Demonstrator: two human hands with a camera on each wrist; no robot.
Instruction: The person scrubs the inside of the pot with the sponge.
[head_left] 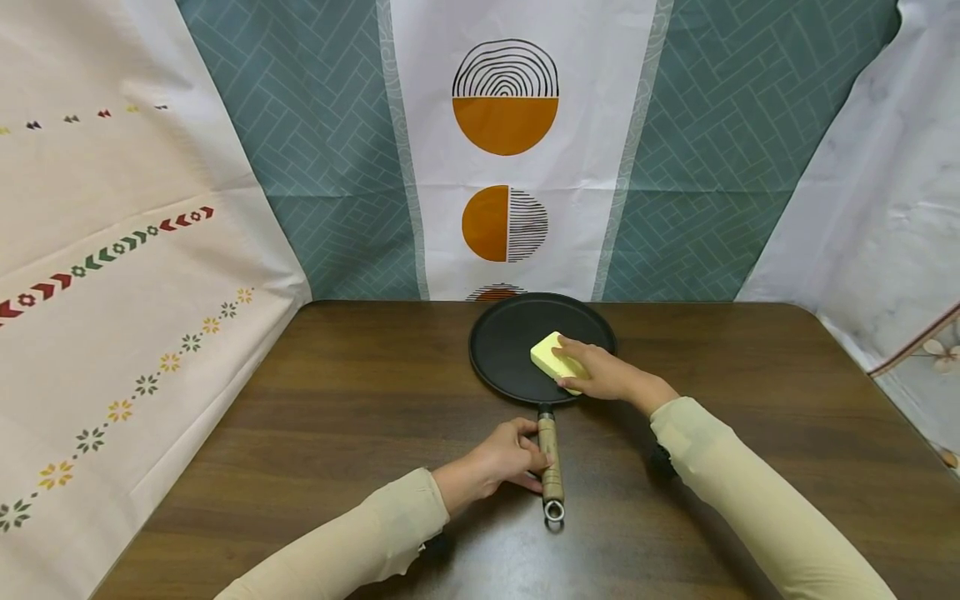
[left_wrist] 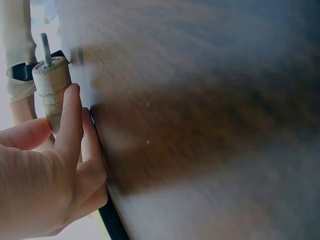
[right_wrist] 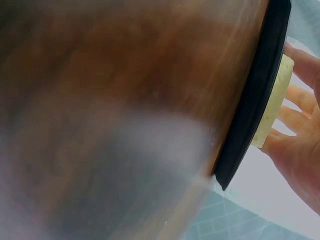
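I'm mid-scrub: my right hand (head_left: 600,377) presses the sponge (head_left: 556,359) onto the pan (head_left: 504,342), fingers curled around it, while my left hand (head_left: 504,458) grips the handle (head_left: 550,454); next I judge a steady sweep across the pan

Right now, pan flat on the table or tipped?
Flat. The pan lies level on the table; right hand presses a sponge onto it.

No readable text.
We find no words, labels, brands or numbers on anything here; nothing carries lettering we can read.
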